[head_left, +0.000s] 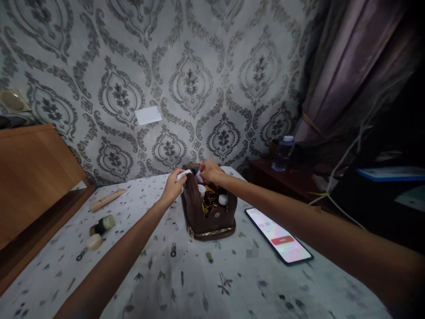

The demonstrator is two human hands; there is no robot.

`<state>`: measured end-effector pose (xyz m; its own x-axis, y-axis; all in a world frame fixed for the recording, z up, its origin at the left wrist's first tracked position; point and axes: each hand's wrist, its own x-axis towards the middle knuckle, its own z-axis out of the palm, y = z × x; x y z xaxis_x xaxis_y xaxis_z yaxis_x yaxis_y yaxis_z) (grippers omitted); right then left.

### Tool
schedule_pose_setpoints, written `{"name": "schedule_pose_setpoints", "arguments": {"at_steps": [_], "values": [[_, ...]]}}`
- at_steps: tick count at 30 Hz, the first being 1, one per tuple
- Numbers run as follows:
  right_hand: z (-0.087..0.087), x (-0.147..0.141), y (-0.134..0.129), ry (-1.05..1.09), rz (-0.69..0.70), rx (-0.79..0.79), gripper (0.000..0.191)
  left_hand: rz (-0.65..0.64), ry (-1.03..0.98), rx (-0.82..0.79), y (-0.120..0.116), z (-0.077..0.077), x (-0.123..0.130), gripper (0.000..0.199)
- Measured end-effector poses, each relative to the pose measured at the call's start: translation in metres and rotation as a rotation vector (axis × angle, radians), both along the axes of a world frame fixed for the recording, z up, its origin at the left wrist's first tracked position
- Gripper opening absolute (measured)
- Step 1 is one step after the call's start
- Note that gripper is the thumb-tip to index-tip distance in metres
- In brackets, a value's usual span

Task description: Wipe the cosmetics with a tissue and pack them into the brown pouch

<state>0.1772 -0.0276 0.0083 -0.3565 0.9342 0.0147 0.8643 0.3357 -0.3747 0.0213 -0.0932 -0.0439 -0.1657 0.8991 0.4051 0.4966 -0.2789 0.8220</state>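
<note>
A brown bag [194, 212] stands unzipped on the patterned sheet, with several small containers inside, among them a white-capped one [222, 200]. At the bag's upper left edge, my left hand [173, 186] is closed on a small white item [183, 174]. My right hand [210, 172] reaches over the back of the opening, its fingers pinched round something pale pinkish [199, 177] that is partly hidden and too small to name.
A phone with a lit screen [282, 239] lies right of the bag. At the left are a beige tube [108, 200], a dark jar with a greenish end [102, 225] and a cream round item [94, 242]. A clear bottle [283, 153] stands on the dark red side table [265, 170].
</note>
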Motion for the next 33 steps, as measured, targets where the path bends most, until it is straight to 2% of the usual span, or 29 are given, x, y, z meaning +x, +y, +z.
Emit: {"name": "schedule_pose_setpoints", "arguments": {"at_steps": [4, 7, 9, 13, 15, 18, 20, 23, 25, 28, 31, 33], "values": [[-0.002, 0.011, -0.01, -0.047, 0.015, 0.024, 0.032, 0.06, -0.03, -0.021, -0.007, -0.007, 0.001, 0.019], [0.001, 0.012, -0.018, -0.103, 0.08, 0.045, 0.029, 0.112, -0.134, -0.046, -0.02, -0.022, -0.004, 0.02], [0.005, 0.011, -0.022, -0.137, 0.141, 0.077, 0.027, 0.116, -0.19, -0.056, -0.034, -0.036, -0.016, 0.021], [0.013, 0.015, -0.03, -0.166, 0.216, 0.186, 0.031, 0.162, -0.15, -0.044, -0.083, -0.059, -0.06, 0.023], [0.014, 0.02, -0.038, -0.128, 0.186, 0.291, 0.033, 0.225, -0.001, -0.029, -0.113, -0.064, -0.091, 0.023], [0.01, 0.027, -0.062, 0.084, 0.133, 0.486, 0.033, 0.342, 0.334, 0.033, -0.156, -0.063, -0.143, 0.031], [0.003, 0.028, -0.086, 0.274, 0.221, 0.583, 0.028, 0.434, 0.458, 0.017, -0.177, -0.061, -0.178, 0.036], [-0.016, 0.022, -0.13, 0.498, 0.494, 0.656, 0.02, 0.575, 0.499, -0.072, -0.195, -0.06, -0.223, 0.041], [-0.033, 0.013, -0.157, 0.561, 0.701, 0.607, 0.021, 0.566, 0.525, -0.218, -0.199, -0.064, -0.244, 0.043], [-0.062, -0.003, -0.187, 0.568, 0.842, 0.453, 0.027, 0.475, 0.573, -0.398, -0.199, -0.073, -0.26, 0.05], [-0.089, -0.018, -0.203, 0.539, 0.886, 0.326, 0.03, 0.459, 0.601, -0.426, -0.198, -0.077, -0.259, 0.055], [-0.101, -0.026, -0.209, 0.523, 0.89, 0.241, 0.03, 0.439, 0.627, -0.416, -0.198, -0.074, -0.254, 0.05]]}}
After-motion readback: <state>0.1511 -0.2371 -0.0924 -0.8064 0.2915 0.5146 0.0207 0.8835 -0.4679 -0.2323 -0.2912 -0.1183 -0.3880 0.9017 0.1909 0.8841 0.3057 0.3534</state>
